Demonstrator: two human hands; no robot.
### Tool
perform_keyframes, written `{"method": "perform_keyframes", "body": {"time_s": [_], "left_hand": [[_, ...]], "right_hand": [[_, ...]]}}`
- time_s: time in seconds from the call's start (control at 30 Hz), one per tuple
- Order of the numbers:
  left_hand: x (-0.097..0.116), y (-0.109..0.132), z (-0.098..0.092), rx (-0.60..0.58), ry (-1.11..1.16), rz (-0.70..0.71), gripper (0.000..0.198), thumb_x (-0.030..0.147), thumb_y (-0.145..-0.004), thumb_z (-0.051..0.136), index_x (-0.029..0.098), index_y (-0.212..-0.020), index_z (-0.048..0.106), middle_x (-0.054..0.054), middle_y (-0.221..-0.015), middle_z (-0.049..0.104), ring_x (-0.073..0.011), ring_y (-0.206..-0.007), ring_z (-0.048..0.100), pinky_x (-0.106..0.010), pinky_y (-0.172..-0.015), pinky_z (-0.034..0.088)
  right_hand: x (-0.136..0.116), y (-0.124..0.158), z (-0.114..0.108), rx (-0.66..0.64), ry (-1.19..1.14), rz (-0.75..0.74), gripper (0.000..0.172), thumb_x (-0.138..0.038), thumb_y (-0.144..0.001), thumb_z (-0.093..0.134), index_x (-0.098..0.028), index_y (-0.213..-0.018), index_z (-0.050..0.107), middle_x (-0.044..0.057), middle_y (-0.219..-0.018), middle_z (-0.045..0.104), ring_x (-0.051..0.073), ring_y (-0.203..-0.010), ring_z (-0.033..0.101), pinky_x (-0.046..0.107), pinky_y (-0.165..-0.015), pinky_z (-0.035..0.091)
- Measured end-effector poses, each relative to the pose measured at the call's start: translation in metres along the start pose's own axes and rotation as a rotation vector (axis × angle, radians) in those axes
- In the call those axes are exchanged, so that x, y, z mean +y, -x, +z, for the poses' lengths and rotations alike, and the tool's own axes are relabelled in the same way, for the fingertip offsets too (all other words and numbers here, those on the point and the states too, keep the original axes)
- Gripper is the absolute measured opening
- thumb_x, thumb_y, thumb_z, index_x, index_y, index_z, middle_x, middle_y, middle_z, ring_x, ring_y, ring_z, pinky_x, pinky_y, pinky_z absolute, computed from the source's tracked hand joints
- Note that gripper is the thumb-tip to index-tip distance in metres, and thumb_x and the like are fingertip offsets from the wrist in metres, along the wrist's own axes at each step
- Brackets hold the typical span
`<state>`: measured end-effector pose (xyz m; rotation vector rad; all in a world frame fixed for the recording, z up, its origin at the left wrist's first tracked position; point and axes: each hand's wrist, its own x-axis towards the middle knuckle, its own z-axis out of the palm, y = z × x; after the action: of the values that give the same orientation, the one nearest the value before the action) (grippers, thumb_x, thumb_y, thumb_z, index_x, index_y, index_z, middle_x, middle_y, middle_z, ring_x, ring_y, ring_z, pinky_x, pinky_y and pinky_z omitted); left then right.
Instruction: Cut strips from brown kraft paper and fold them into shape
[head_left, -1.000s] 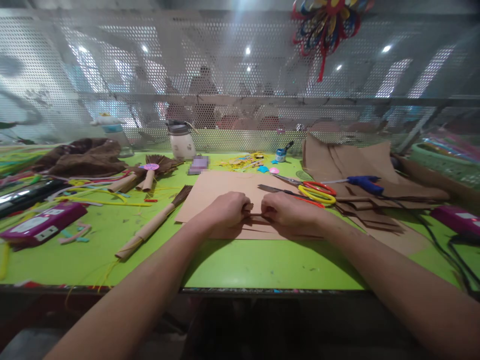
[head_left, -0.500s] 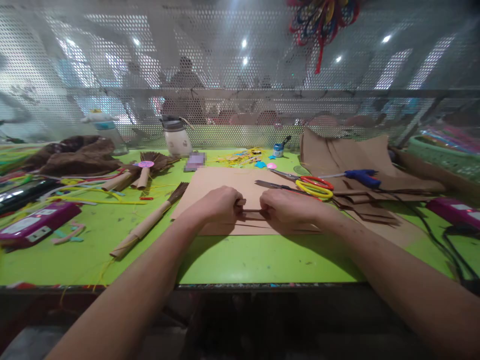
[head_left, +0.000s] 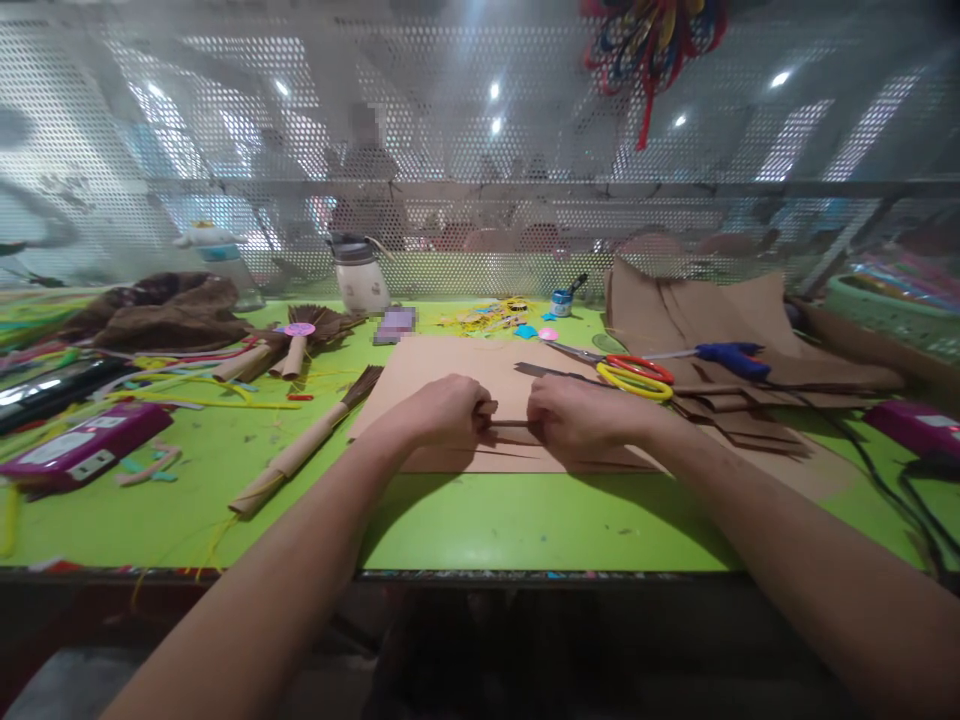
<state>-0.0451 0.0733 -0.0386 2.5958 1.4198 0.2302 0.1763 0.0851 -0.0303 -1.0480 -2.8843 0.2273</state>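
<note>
A flat brown paper sheet lies on the green table. Over it, my left hand and my right hand are closed on the two ends of a narrow brown paper strip, a short stretch of which shows between them. Scissors with red handles and scissors with yellow handles lie just beyond and to the right of my right hand. Left of the sheet rests a rolled paper stick with a fringed end.
Folded brown paper and a blue glue gun lie at the right. Purple power strips flank both sides. At the back stand a white bottle and a perforated screen. A green basket sits far right.
The whole view has shifted slightly, so things appear a little further right. Both hands keep their hold on the strip, with hardly any movement relative to the sheet.
</note>
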Motion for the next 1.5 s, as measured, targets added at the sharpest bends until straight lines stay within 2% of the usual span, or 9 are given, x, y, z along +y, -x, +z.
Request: {"method": "perform_keyframes", "body": {"time_s": [0.1, 0.2, 0.3, 0.43, 0.67, 0.97, 1.13, 1.33, 1.5], "left_hand": [[0.001, 0.001, -0.001, -0.005, 0.000, 0.001, 0.011, 0.016, -0.068, 0.051, 0.018, -0.058, 0.055, -0.001, -0.061, 0.060, -0.0120, -0.054, 0.043, -0.026, -0.053, 0.025], [0.000, 0.002, -0.001, -0.001, -0.004, 0.007, 0.009, 0.016, -0.068, 0.050, 0.019, -0.060, 0.055, 0.000, -0.062, 0.061, -0.0126, -0.055, 0.045, -0.026, -0.052, 0.025], [0.000, 0.001, -0.002, -0.007, 0.005, 0.000, 0.006, 0.017, -0.066, 0.052, 0.018, -0.062, 0.057, -0.001, -0.064, 0.062, -0.0130, -0.057, 0.047, -0.025, -0.053, 0.026], [0.006, 0.000, -0.008, 0.006, 0.073, -0.071, 0.007, 0.021, -0.064, 0.054, 0.017, -0.064, 0.061, -0.001, -0.064, 0.060, -0.0134, -0.059, 0.047, -0.026, -0.054, 0.027], [0.012, -0.003, -0.017, 0.035, 0.347, -0.240, 0.039, 0.044, -0.075, 0.051, 0.017, -0.048, 0.044, 0.005, -0.048, 0.033, -0.0100, -0.051, 0.028, -0.027, -0.052, 0.021], [0.001, 0.000, -0.012, -0.029, 0.665, -0.167, 0.034, 0.047, -0.076, 0.057, 0.014, -0.073, 0.062, 0.000, -0.066, 0.055, -0.0126, -0.062, 0.044, -0.026, -0.058, 0.030], [0.003, 0.000, -0.012, -0.045, 0.718, -0.122, 0.036, 0.048, -0.077, 0.057, 0.013, -0.080, 0.067, -0.003, -0.077, 0.062, -0.0141, -0.068, 0.048, -0.027, -0.064, 0.034], [0.006, -0.001, -0.010, -0.030, 0.715, -0.134, 0.037, 0.048, -0.077, 0.058, 0.012, -0.070, 0.064, 0.000, -0.064, 0.055, -0.0112, -0.060, 0.041, -0.025, -0.058, 0.030], [0.005, -0.001, -0.008, -0.018, 0.700, -0.139, 0.036, 0.047, -0.076, 0.059, 0.012, -0.077, 0.066, 0.000, -0.067, 0.058, -0.0121, -0.061, 0.045, -0.025, -0.060, 0.032]], "right_hand": [[0.005, -0.002, -0.006, -0.050, -0.093, -0.013, 0.015, -0.017, -0.072, 0.057, -0.019, -0.079, 0.070, 0.006, -0.083, 0.068, 0.018, -0.073, 0.057, 0.026, -0.062, 0.036], [0.004, -0.003, -0.003, -0.010, -0.098, 0.009, 0.017, -0.022, -0.075, 0.056, -0.019, -0.084, 0.071, 0.006, -0.080, 0.068, 0.017, -0.072, 0.056, 0.026, -0.061, 0.036], [0.002, -0.003, 0.007, 0.068, -0.071, 0.005, 0.015, -0.021, -0.077, 0.055, -0.019, -0.080, 0.069, 0.004, -0.077, 0.067, 0.015, -0.068, 0.054, 0.025, -0.058, 0.034], [0.000, -0.004, 0.016, 0.234, -0.005, -0.120, 0.014, -0.015, -0.076, 0.052, -0.018, -0.075, 0.066, 0.004, -0.076, 0.063, 0.014, -0.068, 0.051, 0.025, -0.060, 0.034], [-0.005, -0.012, 0.014, 0.436, 0.218, -0.280, 0.009, -0.010, -0.072, 0.056, -0.015, -0.066, 0.061, 0.007, -0.073, 0.055, 0.018, -0.075, 0.045, 0.028, -0.063, 0.033], [0.000, -0.011, 0.010, 0.613, 0.282, -0.358, 0.023, -0.005, -0.085, 0.046, -0.014, -0.071, 0.062, 0.009, -0.077, 0.056, 0.019, -0.080, 0.043, 0.031, -0.067, 0.035], [0.003, -0.011, 0.010, 0.629, 0.163, -0.373, 0.022, -0.005, -0.084, 0.047, -0.013, -0.076, 0.065, 0.009, -0.078, 0.060, 0.018, -0.078, 0.048, 0.029, -0.067, 0.037], [0.005, -0.011, 0.010, 0.591, 0.123, -0.361, 0.022, -0.007, -0.085, 0.049, -0.014, -0.076, 0.067, 0.007, -0.075, 0.060, 0.018, -0.077, 0.051, 0.028, -0.066, 0.039], [0.007, -0.011, 0.009, 0.571, -0.073, -0.337, 0.016, -0.010, -0.082, 0.055, -0.015, -0.087, 0.069, 0.009, -0.086, 0.065, 0.019, -0.086, 0.056, 0.030, -0.074, 0.045]]}}
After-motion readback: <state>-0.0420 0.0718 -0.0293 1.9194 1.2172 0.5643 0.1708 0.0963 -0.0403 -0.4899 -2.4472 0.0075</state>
